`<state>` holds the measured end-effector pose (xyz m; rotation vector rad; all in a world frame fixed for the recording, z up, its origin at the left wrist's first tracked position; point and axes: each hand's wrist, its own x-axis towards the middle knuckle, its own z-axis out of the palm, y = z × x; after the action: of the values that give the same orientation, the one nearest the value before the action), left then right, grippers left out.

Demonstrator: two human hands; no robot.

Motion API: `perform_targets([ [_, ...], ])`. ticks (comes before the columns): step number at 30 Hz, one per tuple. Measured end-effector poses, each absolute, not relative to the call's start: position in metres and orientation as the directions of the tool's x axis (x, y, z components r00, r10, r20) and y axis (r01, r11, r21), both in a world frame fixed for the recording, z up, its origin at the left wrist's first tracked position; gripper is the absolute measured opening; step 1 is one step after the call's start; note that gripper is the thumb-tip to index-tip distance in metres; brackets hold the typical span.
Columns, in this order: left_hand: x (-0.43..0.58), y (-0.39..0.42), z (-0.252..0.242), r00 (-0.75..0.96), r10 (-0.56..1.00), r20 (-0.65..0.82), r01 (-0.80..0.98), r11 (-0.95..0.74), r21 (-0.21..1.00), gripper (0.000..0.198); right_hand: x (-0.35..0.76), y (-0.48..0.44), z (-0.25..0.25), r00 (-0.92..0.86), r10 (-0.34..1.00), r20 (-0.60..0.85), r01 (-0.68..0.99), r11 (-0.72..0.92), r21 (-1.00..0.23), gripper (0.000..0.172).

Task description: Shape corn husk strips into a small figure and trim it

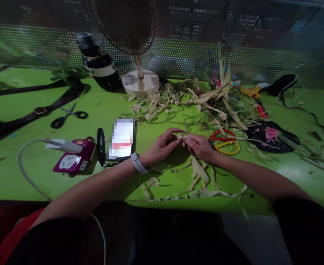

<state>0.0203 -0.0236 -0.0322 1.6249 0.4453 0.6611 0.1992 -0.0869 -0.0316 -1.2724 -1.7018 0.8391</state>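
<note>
My left hand (163,146) and my right hand (199,146) meet over the green table (95,110), fingertips pinched together on a small pale piece of dried leaf strip (180,136). A white watch band (138,162) is on my left wrist. More pale leaf strips (199,173) lie on the table just under my right forearm. A pair of red and yellow handled scissors (224,141) rests right of my right hand.
A propped phone (121,138) stands left of my hands, beside a purple power strip (73,158) with a white cable. Black scissors (68,116), a dark strap, a bottle (98,62) and a desk fan (139,81) sit farther back. A heap of dried leaves (206,99) covers the back right.
</note>
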Motion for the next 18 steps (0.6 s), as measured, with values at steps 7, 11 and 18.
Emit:
perform_targets([
  [7,0.0201,-0.0270,-0.0291,0.748,0.646,0.152,-0.081,-0.139,0.987,0.041,0.2030,-0.0894,-0.0336,-0.227,0.958,0.177,0.368,0.252,-0.895,0.035],
  [11,0.0200,-0.0259,-0.0276,0.751,0.655,0.081,-0.079,-0.033,0.996,0.039,0.2026,-0.0890,-0.0363,-0.067,0.977,0.203,0.369,0.213,-0.905,0.028],
  [18,0.0188,-0.0231,-0.0236,0.745,0.667,0.028,-0.122,0.095,0.988,0.041,0.1984,-0.0878,-0.0325,-0.076,0.941,0.329,0.518,0.319,-0.794,0.028],
])
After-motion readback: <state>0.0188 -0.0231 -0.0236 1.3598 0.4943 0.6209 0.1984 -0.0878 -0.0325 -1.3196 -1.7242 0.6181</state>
